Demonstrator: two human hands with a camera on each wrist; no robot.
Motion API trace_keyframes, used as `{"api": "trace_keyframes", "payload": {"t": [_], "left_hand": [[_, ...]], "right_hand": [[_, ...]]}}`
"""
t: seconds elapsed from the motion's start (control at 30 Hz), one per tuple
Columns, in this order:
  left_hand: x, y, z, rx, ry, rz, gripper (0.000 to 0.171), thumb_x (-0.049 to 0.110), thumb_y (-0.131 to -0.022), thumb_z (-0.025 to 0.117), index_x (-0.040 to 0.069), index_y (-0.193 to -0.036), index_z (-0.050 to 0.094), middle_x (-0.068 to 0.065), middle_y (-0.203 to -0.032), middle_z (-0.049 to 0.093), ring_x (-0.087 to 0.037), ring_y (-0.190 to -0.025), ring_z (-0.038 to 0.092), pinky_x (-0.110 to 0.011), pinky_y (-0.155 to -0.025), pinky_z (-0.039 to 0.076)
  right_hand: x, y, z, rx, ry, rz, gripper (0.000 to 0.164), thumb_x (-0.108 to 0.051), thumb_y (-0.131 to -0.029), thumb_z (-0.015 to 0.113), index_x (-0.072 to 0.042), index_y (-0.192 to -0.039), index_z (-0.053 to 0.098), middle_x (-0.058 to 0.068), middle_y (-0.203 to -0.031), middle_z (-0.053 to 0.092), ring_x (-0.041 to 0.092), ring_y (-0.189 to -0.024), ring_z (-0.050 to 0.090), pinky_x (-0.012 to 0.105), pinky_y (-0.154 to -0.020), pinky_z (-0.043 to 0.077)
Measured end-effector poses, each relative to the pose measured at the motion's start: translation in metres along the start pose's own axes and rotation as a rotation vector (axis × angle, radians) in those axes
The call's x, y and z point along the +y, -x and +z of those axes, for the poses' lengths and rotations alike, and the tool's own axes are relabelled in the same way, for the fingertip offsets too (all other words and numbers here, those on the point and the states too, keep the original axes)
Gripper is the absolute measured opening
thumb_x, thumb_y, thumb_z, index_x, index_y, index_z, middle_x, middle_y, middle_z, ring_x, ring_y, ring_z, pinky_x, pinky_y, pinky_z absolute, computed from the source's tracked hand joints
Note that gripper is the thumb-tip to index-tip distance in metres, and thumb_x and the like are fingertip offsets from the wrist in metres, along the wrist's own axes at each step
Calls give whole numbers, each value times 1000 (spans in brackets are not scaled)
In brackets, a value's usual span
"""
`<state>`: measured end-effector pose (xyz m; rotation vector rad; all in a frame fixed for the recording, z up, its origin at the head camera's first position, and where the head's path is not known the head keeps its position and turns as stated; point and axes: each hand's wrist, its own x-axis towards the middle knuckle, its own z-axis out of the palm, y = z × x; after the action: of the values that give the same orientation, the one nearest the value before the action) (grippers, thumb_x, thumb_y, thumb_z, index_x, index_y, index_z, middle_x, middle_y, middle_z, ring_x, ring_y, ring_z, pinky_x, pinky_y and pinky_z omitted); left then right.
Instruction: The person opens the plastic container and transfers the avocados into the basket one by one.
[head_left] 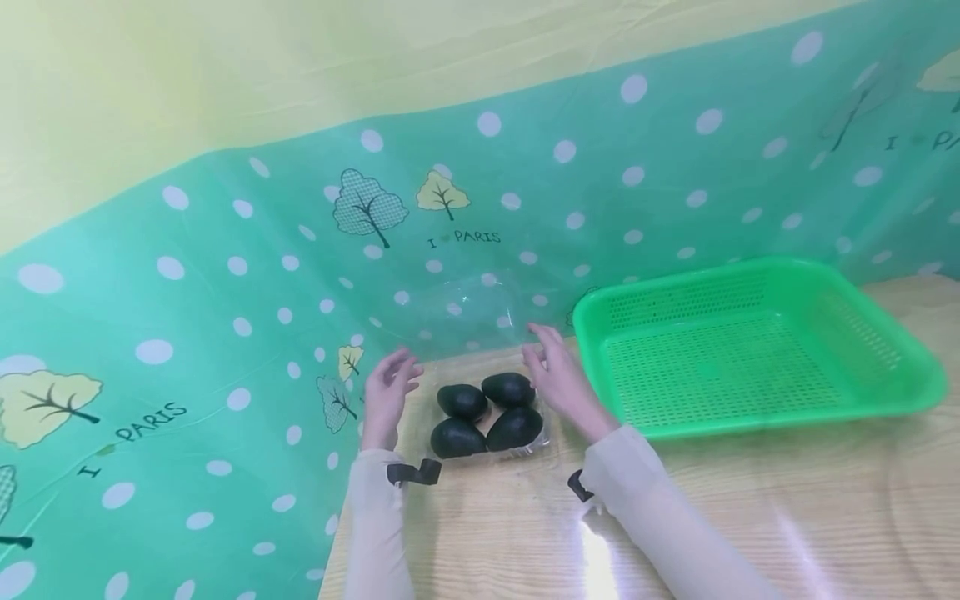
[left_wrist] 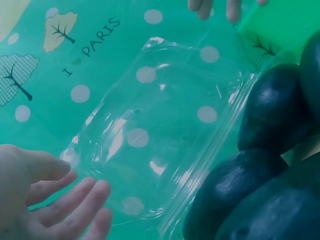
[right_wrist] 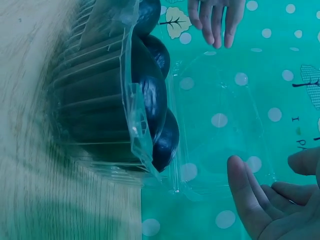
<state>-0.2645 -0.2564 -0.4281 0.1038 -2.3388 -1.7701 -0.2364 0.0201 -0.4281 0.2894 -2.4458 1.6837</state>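
A clear plastic clamshell box stands on the table with its hinged lid raised at the back. Several dark avocados lie in its base. My left hand is at the box's left side, fingers loosely bent and holding nothing. In the left wrist view its thumb is close to a lid corner; whether they touch I cannot tell. On the other side, my right hand reaches in beside the lid's right edge. Its fingers are spread and grip nothing.
A green plastic basket with perforated walls stands to the right, beside my right hand. Behind the box hangs a green dotted cloth printed with trees. The wooden table extends in front.
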Motion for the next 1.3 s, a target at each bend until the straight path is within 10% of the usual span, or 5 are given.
{"api": "trace_keyframes", "payload": {"t": [0.23,1.3], "left_hand": [[0,11,-4,-24,-26,31,34,24,-101,57,6,-131,59,-15,-125,64,-20,-103,67,-31,-90,57],[-23,66,10,-54,43,62,36,22,-98,63,-2,-125,60,-26,-121,64,-22,-105,67,-38,-92,57]], "right_hand": [[0,6,0,-10,6,-16,48,-23,-105,47,-5,-149,39,14,-148,43,33,-117,60,46,-94,56],[16,43,8,-105,43,-126,37,-15,-96,64,2,-128,55,16,-121,61,25,-96,63,40,-83,57]]}}
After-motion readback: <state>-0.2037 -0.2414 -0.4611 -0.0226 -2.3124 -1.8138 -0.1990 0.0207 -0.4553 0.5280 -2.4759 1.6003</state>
